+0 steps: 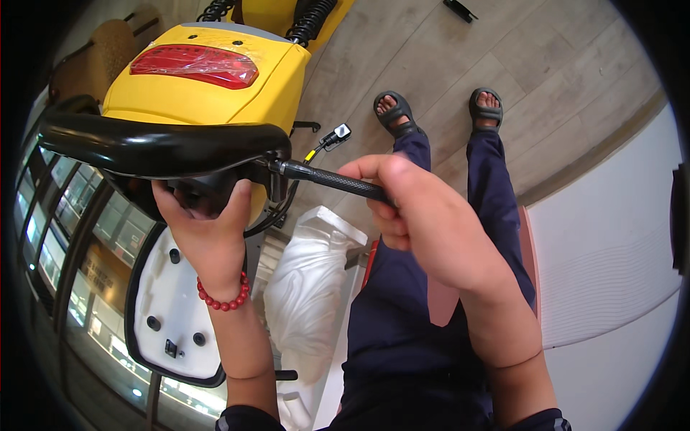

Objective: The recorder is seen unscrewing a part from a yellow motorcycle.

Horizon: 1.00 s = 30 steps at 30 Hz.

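While a yellow vehicle body [208, 104] fills the view toward eleven o'clock, a black curved bar [165, 147] spans its lower edge at ten. At eight o'clock sits a white panel [176, 287] with a black rim. The left hand [212, 241], at nine, spreads fingers and thumb beneath the bar, contact hidden. At three, the right hand [428, 215] pinches the black knurled tool [334, 180], which points toward ten, its tip at the bar's end.
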Each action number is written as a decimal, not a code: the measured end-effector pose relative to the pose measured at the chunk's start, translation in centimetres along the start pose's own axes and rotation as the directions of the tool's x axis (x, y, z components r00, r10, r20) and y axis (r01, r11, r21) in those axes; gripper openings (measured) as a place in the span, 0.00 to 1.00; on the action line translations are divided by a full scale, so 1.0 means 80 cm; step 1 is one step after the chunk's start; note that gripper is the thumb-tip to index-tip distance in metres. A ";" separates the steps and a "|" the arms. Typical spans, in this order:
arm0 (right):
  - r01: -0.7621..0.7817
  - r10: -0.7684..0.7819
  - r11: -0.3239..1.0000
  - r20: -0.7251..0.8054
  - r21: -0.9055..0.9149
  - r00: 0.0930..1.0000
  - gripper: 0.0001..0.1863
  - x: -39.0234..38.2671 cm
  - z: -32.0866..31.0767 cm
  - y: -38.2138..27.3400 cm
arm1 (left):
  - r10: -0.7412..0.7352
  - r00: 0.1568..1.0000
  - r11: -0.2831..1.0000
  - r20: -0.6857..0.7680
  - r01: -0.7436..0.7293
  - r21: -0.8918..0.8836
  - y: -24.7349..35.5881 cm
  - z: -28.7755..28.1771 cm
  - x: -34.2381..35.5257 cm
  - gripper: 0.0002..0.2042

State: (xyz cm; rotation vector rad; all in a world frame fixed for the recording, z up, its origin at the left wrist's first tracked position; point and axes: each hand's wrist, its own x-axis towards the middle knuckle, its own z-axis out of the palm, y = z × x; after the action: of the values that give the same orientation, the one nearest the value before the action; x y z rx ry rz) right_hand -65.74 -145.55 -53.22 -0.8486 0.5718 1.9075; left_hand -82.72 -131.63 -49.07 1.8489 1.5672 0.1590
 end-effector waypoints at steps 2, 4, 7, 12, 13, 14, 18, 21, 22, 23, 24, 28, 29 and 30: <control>0.181 -0.195 0.919 -0.008 -0.351 0.981 0.13 -0.001 0.010 0.003 | -0.007 1.000 1.000 0.006 0.007 -0.009 0.000 0.000 0.000 0.40; 0.396 -0.447 0.751 0.036 -0.528 0.894 0.13 0.011 0.005 0.029 | 0.018 1.000 1.000 -0.001 -0.018 -0.024 -0.002 -0.001 0.000 0.39; 0.562 -0.710 0.401 0.143 -0.723 0.690 0.14 0.015 0.007 0.046 | -0.019 1.000 0.999 0.012 0.020 -0.044 -0.002 -0.001 0.000 0.39; 0.620 -0.763 0.185 0.287 -0.763 0.580 0.18 0.007 0.015 0.041 | -0.038 0.999 0.998 -0.019 0.037 -0.045 -0.003 0.000 -0.001 0.40; 0.661 -0.803 0.322 0.175 -0.677 0.570 0.19 0.009 0.017 0.042 | -0.044 0.999 0.998 -0.027 0.043 -0.041 -0.002 0.001 -0.001 0.40; 0.697 -0.823 0.440 0.057 -0.566 0.566 0.19 0.011 0.019 0.042 | -0.043 0.999 0.998 -0.028 0.042 -0.042 -0.003 0.001 -0.001 0.40; 0.480 -0.531 0.835 -0.165 -0.269 0.831 0.18 0.013 0.023 0.052 | -0.034 0.999 0.999 -0.029 0.034 -0.003 -0.005 -0.001 -0.002 0.40; 0.350 -0.336 0.936 -0.227 0.023 0.914 0.15 0.016 0.020 0.037 | -0.047 0.999 0.999 -0.025 0.047 0.005 -0.006 -0.002 -0.002 0.40; 0.350 -0.336 0.937 -0.226 0.023 0.914 0.15 0.015 0.022 0.033 | -0.044 0.999 0.999 -0.023 0.045 0.007 -0.006 -0.003 -0.002 0.40; 0.385 -0.380 0.922 -0.248 -0.027 0.891 0.14 0.014 0.025 0.030 | -0.045 0.999 0.999 -0.020 0.045 0.006 -0.005 -0.002 -0.002 0.40; 0.418 -0.423 0.905 -0.266 -0.078 0.866 0.13 0.014 0.026 0.029 | -0.037 0.999 0.999 -0.017 0.037 0.007 -0.003 -0.001 -0.001 0.40; 0.442 -0.509 0.855 -0.270 -0.271 0.817 0.10 0.004 0.031 0.045 | -0.018 1.000 1.000 -0.012 0.018 0.012 -0.001 0.000 -0.001 0.39; 0.489 -0.585 0.800 -0.270 -0.348 0.765 0.10 0.004 0.030 0.050 | -0.019 1.000 1.000 -0.010 0.019 0.012 0.000 0.001 -0.001 0.39; 0.528 -0.657 0.737 -0.261 -0.423 0.707 0.09 0.004 0.029 0.054 | -0.016 1.000 1.000 -0.008 0.016 0.001 0.001 0.001 0.000 0.39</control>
State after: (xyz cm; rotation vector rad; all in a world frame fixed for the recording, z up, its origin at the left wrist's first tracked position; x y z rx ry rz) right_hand -70.46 -145.70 -51.78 -1.4572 0.1612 1.2240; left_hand -82.62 -131.70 -49.12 1.8377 1.5870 0.1584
